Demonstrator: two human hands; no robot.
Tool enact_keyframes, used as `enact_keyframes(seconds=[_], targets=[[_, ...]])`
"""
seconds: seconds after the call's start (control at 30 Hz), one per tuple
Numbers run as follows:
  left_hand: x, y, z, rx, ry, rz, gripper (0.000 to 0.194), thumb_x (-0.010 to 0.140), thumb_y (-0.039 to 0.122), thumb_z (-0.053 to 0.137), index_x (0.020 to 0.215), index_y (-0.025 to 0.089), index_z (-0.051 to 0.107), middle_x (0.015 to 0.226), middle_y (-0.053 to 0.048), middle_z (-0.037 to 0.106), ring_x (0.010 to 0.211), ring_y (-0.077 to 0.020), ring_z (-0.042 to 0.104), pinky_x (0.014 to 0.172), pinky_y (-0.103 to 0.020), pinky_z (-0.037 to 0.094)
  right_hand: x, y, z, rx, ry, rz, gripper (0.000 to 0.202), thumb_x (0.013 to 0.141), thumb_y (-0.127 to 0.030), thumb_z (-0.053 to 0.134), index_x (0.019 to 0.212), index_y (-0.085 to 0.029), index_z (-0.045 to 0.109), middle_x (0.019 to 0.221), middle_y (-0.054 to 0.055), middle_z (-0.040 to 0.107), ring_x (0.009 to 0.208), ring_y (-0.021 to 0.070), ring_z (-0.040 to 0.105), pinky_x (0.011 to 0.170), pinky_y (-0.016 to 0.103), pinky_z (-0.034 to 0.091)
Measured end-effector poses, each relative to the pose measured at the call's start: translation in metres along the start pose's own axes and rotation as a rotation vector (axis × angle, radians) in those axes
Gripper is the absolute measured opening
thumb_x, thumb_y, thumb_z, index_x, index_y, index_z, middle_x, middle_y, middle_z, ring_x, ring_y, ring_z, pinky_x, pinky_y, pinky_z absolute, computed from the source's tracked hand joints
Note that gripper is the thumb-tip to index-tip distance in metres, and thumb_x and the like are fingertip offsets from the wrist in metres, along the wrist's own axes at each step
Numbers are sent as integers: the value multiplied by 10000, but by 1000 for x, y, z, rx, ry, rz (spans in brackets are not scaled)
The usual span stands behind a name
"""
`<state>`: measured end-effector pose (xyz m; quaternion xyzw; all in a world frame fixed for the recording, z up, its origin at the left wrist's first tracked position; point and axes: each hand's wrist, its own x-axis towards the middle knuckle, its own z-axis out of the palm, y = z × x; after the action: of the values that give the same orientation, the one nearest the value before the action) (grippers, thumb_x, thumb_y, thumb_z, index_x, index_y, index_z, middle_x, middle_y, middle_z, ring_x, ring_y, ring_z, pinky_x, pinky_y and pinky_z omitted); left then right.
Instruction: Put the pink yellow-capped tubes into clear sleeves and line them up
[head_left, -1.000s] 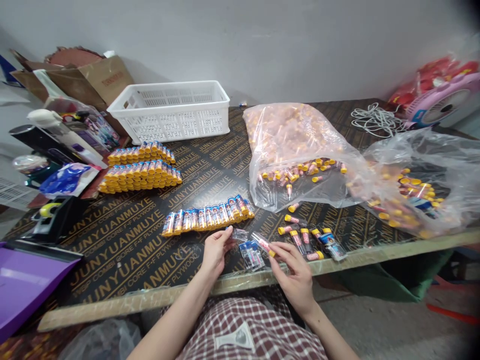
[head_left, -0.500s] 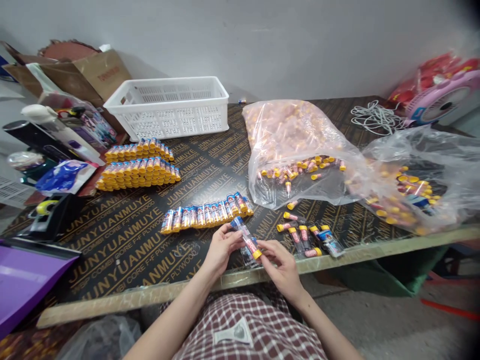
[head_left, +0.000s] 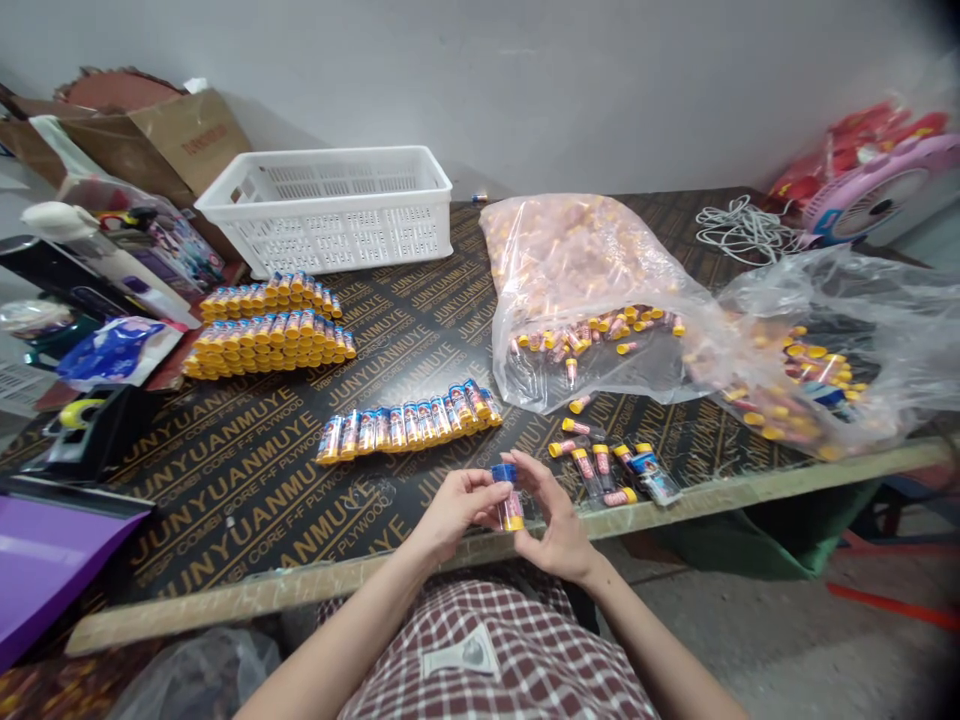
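A small clear tube with a blue upper end, a pinkish inside and a yellow cap at the bottom stands nearly upright between my hands, by the table's front edge. My left hand pinches it from the left, thumb across the front below the blue part. Curved around its right side is my right hand, fingertips at the top end and thumb by the yellow cap. Beyond them lies a row of blue-wrapped tubes with yellow caps. Loose yellow-capped tubes and a blue-printed packet lie to the right.
Stacked tubes sit at left before a white plastic basket. A large plastic bag full of yellow-capped tubes lies at the back, another open bag to its right. A pink fan and coiled cord are at far right.
The tube has turned from slanting to nearly upright. My right fingers have moved from its lower yellow end up to its top. The view has shifted slightly.
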<state>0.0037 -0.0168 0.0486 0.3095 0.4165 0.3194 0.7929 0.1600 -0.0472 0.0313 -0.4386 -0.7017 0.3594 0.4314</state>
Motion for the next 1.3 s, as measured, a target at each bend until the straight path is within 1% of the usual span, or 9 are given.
enact_keyframes(seconds=[0.3,0.63,0.8,0.87,0.93,1.03,1.1,1.2,1.3], targets=[[-2,-6,1,8,13,5,320,614,390,756,673,121,591,623,-20,632,492,-88,560,495,-206,476,-2,1,5,104,53,-23,774,622,-70,509,1353,-215,297,1319,107,462,1170,238,510,973,381,460],[-3,-5,3,-1,33,-3,354,587,419,764,682,117,605,635,-31,638,496,-95,563,499,-214,476,-3,3,6,125,50,-7,803,601,-53,508,1355,-223,290,1329,108,454,1164,241,513,972,396,458],[-1,-1,1,16,56,11,366,572,436,765,661,127,589,602,-19,621,481,-100,554,497,-223,469,1,1,3,124,20,4,804,652,-92,539,1384,-231,239,1372,114,408,1184,241,493,984,401,445],[5,9,-6,81,130,84,378,567,445,761,681,132,582,575,-15,617,454,-101,537,481,-222,448,3,2,0,106,26,3,828,679,-143,585,1403,-247,197,1421,112,336,1183,243,489,991,412,435],[16,24,-18,213,283,231,394,572,439,755,770,142,590,531,7,599,427,-103,513,469,-217,415,5,5,-5,70,61,12,842,700,-193,619,1413,-264,174,1447,108,286,1174,243,490,991,424,429],[35,49,-40,549,569,472,448,618,404,731,970,172,581,478,56,539,444,-122,510,507,-219,381,6,12,-12,6,121,42,795,746,-232,614,1414,-269,184,1427,107,320,1163,238,494,977,431,432],[47,62,-52,815,687,541,442,657,384,707,1029,188,573,487,54,526,490,-143,528,544,-227,362,6,15,-15,-42,136,56,746,765,-247,606,1404,-260,223,1399,109,361,1150,239,502,963,430,441],[58,71,-59,1121,724,526,401,705,390,671,1049,204,582,542,18,554,563,-178,554,571,-239,331,6,16,-18,-112,126,37,684,775,-259,600,1382,-251,284,1390,114,370,1145,245,507,953,436,446],[56,69,-55,1238,753,539,383,776,437,589,1081,206,580,583,-4,572,597,-189,560,586,-240,311,7,21,-24,-228,138,26,648,781,-282,603,1365,-256,324,1392,112,364,1184,259,471,963,456,429]])
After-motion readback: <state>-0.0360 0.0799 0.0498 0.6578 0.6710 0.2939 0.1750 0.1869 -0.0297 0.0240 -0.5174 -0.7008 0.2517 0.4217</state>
